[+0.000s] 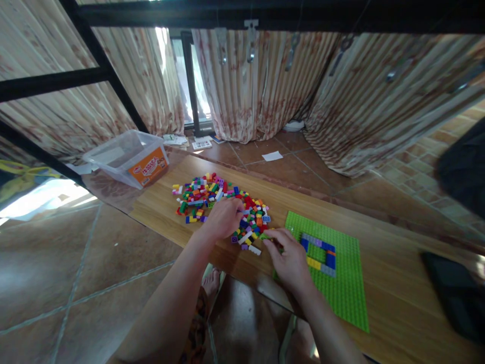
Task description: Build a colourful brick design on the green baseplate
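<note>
Small toy building bricks of many colours lie in a loose pile [200,194] on the wooden bench. My left hand [225,217] rests over the pile's near side, its fingers curled down among the bricks. What lies under those fingertips is hidden. At the pile's right edge, my right hand [288,255] pinches a small lime green brick [264,236] between thumb and fingers. Just beyond that hand is a green baseplate [348,293]. On it stands a rectangular ring of bricks [331,259] in blue, grey, yellow, purple and orange, with an open middle.
A clear plastic tub [113,156] with an orange label stands at the bench's far left end. A dark flat device [450,293] lies on the right. The wooden bench [394,298] is narrow, with tiled floor around it. Curtains and a black metal frame rise behind.
</note>
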`<state>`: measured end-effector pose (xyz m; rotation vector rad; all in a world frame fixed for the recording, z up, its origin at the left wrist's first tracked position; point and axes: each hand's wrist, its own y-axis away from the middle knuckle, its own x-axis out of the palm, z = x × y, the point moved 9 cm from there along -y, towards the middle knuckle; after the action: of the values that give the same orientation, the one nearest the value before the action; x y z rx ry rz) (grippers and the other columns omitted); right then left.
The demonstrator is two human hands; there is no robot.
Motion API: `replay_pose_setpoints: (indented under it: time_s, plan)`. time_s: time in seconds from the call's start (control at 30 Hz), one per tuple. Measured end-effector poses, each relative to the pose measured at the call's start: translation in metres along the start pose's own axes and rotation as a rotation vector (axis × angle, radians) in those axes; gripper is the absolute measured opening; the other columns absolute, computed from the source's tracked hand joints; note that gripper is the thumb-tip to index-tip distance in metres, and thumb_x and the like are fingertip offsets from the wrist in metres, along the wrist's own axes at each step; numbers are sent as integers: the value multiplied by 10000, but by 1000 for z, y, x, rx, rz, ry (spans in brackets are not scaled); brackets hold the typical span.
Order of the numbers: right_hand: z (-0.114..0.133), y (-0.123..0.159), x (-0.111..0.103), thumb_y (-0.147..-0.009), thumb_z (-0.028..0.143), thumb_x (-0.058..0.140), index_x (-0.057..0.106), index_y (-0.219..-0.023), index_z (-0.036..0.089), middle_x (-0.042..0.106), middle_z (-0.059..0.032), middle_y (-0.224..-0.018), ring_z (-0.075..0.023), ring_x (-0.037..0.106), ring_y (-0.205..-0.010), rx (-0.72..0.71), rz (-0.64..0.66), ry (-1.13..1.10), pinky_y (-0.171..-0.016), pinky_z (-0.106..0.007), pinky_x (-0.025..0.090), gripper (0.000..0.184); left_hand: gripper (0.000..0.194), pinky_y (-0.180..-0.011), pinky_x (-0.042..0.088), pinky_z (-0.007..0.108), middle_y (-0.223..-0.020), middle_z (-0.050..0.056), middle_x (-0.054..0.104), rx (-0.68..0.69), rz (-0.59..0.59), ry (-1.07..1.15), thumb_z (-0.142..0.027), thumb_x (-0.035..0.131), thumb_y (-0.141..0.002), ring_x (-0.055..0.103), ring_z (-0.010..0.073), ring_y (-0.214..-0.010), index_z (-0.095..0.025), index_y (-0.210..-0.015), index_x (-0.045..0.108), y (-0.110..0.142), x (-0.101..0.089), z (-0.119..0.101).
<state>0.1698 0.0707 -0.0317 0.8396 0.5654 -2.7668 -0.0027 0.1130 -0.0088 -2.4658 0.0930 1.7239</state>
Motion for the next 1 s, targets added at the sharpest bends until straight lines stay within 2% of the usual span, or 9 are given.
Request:
replay_pose_setpoints:
  time_s: [0.13,0.3,0.47,0.6,0.73,0.87,1.0]
  plan:
    - [-12,-1,-11,-867,310,604,702,-1016,211,667,-31,-864,-165,617,-788,126,-82,-248,-728,-301,489,204,157,-802,459,327,-846,52,709,-8,8,-4,-160,520,-851,632,221,-858,-194,-849,673,-2,1,-2]
    - [-25,0,-7,-818,403,655,710,-1032,202,712,-35,-833,-160,656,-695,324,-38,-546,-631,-283,506,299,201,-835,462,330,-886,42,729,16,-1,-3,-131,514,-837,651,222,-882,-205,-863,700,-4,2,-3]
    - [-27,0,-12,-795,411,688,720,-984,205,713,-31,-800,-160,667,-696,323,-48,-600,-663,-298,534,281,219,-865,474,326,-950,45,738,3,-23,32,-151,511,-858,661,212,-916,-197,-930,713,-4,0,-1]
    - [-35,0,-26,-822,403,658,697,-982,204,709,-43,-837,-173,666,-740,282,-110,-504,-719,-333,543,259,208,-869,484,328,-955,53,738,21,-63,85,-164,512,-876,658,204,-907,-180,-932,711,-5,-4,-5]
    - [-28,-1,-40,-870,346,595,686,-986,198,684,-72,-953,-195,649,-862,131,-149,-176,-784,-349,525,209,165,-901,481,336,-986,63,727,59,-114,132,-182,546,-872,648,205,-948,-175,-932,700,-5,-6,-11]
    - [-14,0,-28,-895,277,545,681,-995,201,693,-74,-952,-204,651,-870,18,-66,83,-795,-346,517,186,140,-920,478,361,-985,66,717,89,-125,127,-177,601,-828,639,222,-959,-176,-935,692,-5,-3,-15]
    - [-5,5,-8,-908,253,527,672,-959,211,697,-63,-959,-198,662,-906,-39,16,112,-802,-321,519,159,166,-953,470,362,-972,59,718,64,-158,137,-138,569,-828,630,220,-978,-177,-927,696,-6,-6,-12]
